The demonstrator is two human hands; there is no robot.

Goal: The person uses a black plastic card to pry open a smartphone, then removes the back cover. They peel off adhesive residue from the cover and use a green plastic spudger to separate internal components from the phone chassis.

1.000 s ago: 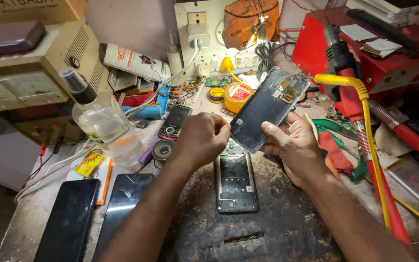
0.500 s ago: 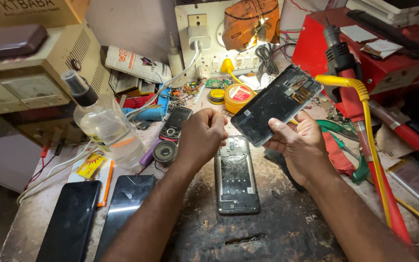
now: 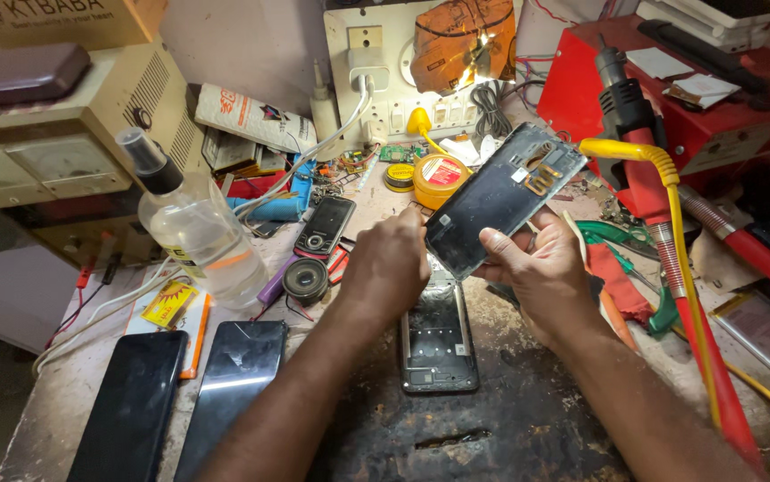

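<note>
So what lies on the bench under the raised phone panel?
An opened phone frame lies flat under the phone panel, which both the left hand and right hand hold. The hands cover the frame's top end.

The workbench (image 3: pixel 528 419) is dark and scarred at its middle and paler toward the left edge. A phone frame (image 3: pixel 438 344) lies flat at the centre. Two dark phones (image 3: pixel 135 406) (image 3: pixel 235 388) lie side by side near the front left corner, with a yellow card (image 3: pixel 168 303) just behind them. A clear bottle (image 3: pixel 198 228) stands toward the left, a small round speaker (image 3: pixel 305 279) and a small keypad phone (image 3: pixel 325 226) beside it. A yellow tin (image 3: pixel 441 177) sits near the back edge.
</note>
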